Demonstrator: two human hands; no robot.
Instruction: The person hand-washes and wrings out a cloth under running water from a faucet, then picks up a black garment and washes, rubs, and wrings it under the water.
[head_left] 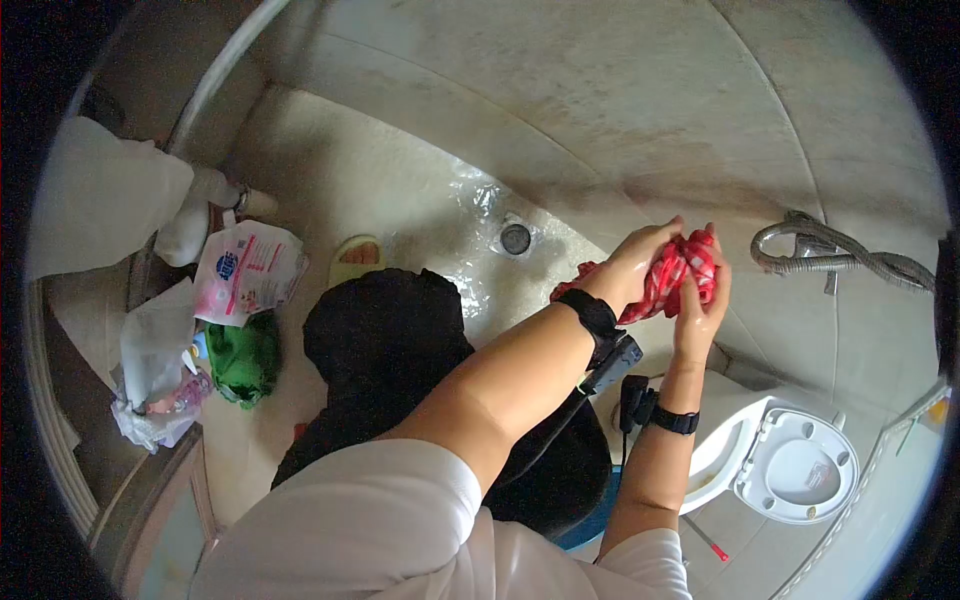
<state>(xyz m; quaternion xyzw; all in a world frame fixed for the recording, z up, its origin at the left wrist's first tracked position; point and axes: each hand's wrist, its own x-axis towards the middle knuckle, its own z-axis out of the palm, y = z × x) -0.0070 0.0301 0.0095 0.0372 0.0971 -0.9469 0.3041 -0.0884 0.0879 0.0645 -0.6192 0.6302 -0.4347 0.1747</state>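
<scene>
Both hands are closed around a bunched red and white checked cloth [682, 272], which looks wet. My left hand [638, 262] grips it from the left, and part of the fabric hangs out below that wrist. On the other side, my right hand [708, 305] presses in with its fingers bent over the folds. Each wrist wears a black strap with a small device. The cloth is held in the air to the right of a round floor drain [515, 238], and its far side is hidden by the fingers.
Water glistens on the floor [475, 300]. A metal shower hose [830, 262] hangs at right, above a white toilet [800, 460] with its lid raised. Left stand a pink-white detergent bag [248, 270], a green bag [243, 360] and clear plastic bags [155, 380]. A slippered foot [356, 258] shows.
</scene>
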